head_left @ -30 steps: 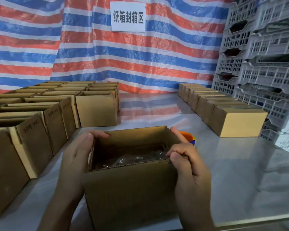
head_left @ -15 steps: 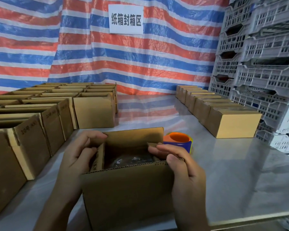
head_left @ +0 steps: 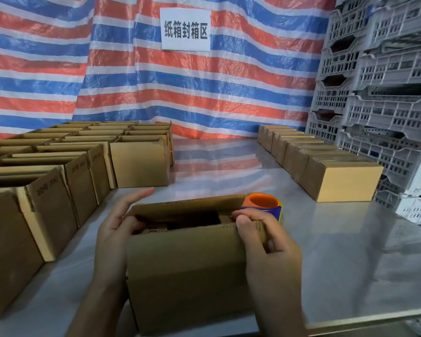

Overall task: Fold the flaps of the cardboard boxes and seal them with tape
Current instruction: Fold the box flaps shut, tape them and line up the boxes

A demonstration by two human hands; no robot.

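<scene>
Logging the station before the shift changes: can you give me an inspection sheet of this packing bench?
Surface: shiny metal table.
Job's things: front box, top partly open; tape roll behind it; open boxes left; closed boxes right.
Clutter: nothing seen.
Hands: left hand presses the box's left end; right hand grips its right top edge.
Cables: nothing seen.
Surroundings: striped tarp, paper sign, stacked grey crates.

The tape roll stands half hidden behind the far flap of the box. Inside it is too dark to tell the contents. The left edge cuts off the open boxes.
</scene>
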